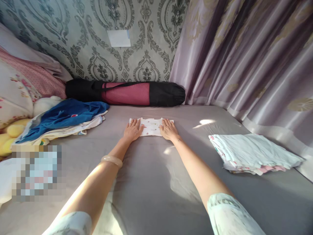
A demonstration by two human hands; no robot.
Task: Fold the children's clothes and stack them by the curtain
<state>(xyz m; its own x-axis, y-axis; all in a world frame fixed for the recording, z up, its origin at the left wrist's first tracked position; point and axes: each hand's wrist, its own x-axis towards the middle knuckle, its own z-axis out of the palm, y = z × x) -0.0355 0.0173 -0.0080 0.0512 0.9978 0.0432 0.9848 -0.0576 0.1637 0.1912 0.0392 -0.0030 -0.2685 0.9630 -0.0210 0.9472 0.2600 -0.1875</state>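
A small white cloth (152, 127) with a tiny coloured print lies flat on the grey bed sheet (146, 169), near the middle of the view. My left hand (133, 130) rests palm down on its left end, fingers spread. On the right end lies my right hand (168, 129), also flat with its fingers apart. The middle part of the cloth shows between the two hands; both ends are partly covered by them. Neither hand grips anything.
A stack of folded pale cloths (254, 153) lies at the right. Blue clothing (66, 117) is heaped over lighter cloths at the left, near yellow plush (16, 130). A rolled mat (126, 93) lies along the wall. Curtains (220, 49) hang at the right.
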